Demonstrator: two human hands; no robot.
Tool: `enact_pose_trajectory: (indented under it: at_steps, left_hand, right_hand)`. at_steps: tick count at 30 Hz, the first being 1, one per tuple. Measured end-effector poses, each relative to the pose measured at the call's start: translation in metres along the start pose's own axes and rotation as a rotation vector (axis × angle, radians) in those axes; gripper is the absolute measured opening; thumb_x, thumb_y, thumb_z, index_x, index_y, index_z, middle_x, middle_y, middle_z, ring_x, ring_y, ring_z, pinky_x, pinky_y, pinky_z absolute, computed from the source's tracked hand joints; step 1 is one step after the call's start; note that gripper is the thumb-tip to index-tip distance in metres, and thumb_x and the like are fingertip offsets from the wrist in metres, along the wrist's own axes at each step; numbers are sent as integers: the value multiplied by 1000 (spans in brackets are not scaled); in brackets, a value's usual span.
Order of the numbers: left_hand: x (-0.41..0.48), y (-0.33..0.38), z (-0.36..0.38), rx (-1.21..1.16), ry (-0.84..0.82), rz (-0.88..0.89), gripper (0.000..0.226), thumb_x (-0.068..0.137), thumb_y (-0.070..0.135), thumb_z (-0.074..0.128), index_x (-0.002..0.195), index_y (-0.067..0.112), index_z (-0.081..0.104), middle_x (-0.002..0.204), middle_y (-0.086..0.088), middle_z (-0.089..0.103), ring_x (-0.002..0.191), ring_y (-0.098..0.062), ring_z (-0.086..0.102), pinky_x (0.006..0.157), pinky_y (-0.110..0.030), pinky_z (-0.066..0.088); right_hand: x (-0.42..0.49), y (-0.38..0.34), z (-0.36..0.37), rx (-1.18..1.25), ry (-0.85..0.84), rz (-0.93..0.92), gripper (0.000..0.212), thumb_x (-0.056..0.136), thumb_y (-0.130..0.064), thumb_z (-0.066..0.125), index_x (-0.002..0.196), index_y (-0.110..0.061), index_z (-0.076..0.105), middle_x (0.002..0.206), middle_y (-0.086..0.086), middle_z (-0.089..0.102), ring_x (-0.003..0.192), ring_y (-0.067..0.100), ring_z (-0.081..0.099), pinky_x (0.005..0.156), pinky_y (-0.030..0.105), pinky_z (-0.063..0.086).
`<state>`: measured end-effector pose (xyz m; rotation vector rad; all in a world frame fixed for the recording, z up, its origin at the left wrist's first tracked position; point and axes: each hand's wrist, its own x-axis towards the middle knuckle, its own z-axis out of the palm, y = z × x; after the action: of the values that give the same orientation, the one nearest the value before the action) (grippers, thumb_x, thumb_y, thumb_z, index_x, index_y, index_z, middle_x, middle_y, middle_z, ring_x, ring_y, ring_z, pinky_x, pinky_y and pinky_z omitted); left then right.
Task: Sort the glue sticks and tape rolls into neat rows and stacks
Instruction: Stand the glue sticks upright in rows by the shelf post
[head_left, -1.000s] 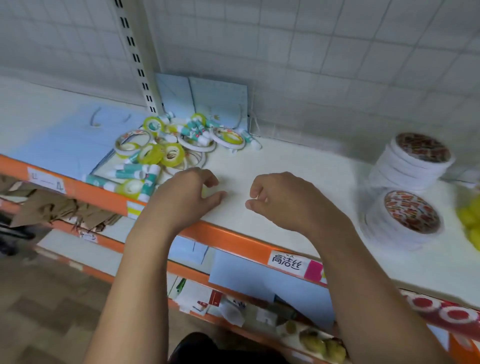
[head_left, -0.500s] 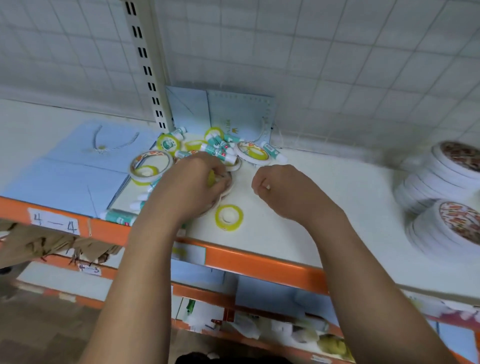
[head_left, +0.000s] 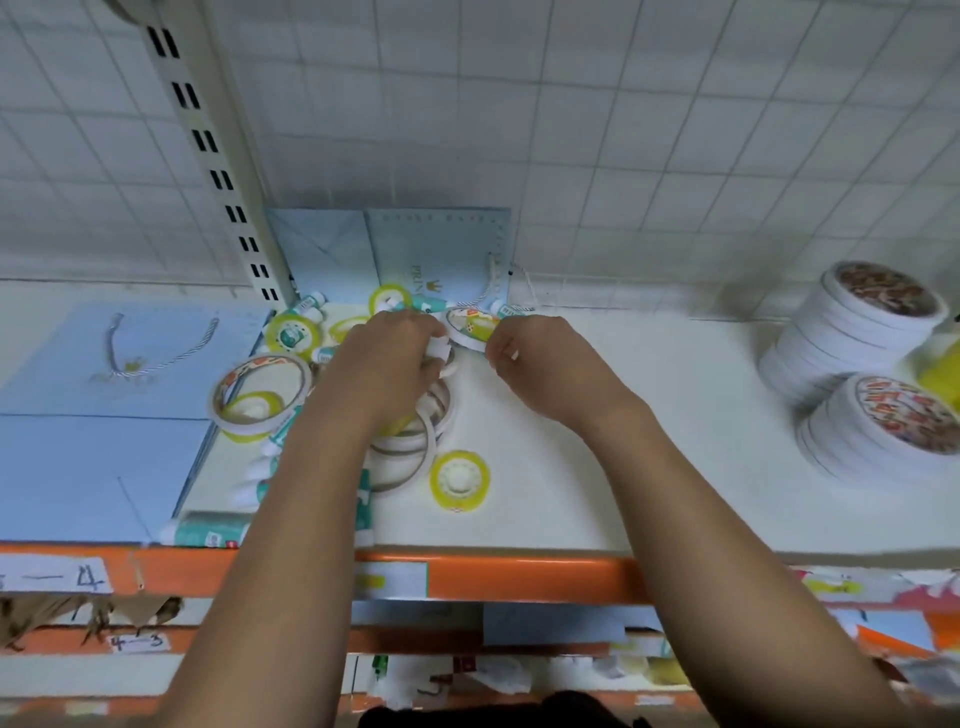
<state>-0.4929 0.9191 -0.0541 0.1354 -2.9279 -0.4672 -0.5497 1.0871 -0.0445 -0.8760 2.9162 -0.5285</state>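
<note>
Plastic-cored tape rolls and glue sticks lie jumbled from the shelf front edge to its back; light and stiff, they should lift by rim or barrel. Left hand is curled among thin white rings, right hand pinches something small, what exactly I cannot tell

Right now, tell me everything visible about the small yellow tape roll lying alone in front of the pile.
The yellow tape roll is a small ring of glossy, translucent yellow tape around a white core. It lies flat, hole up, on the white shelf near the front edge, just right of the left forearm. It sits right beside the stacked white rings; contact is unclear. Neither hand touches it.
</note>
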Motion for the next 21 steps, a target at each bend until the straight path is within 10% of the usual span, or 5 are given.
enact_pose_trajectory:
  at_steps: [21]
  left_hand:
    - [-5,17,-11,-71,81,-13,22,95,21,56,117,22,58,114,-2,61,106,-26,54,87,-46,47]
  right_hand:
    - [40,40,10,14,56,183,41,84,0,51,125,-4,54,121,19,51,108,39,53,96,40,44]
